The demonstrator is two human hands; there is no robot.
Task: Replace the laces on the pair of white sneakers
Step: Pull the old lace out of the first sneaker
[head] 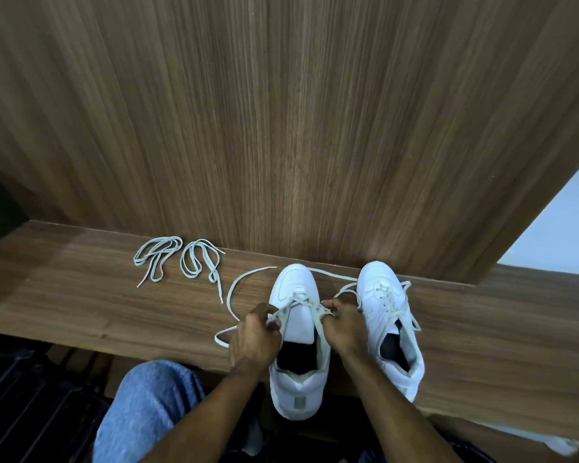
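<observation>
Blue-trousered knee [154,406], nearest, lower left. Left sneaker [298,342], heel overhanging the surface [81,295] edge, interior dark and empty; left hand [254,339] and right hand [345,329] each pinch its lace [234,295] at the eyelets, loose end trailing left. Right sneaker [388,315] just beside, laced, untouched. Two spare laces [178,262] coiled farther left. Wood-grain panel [281,111] behind
</observation>
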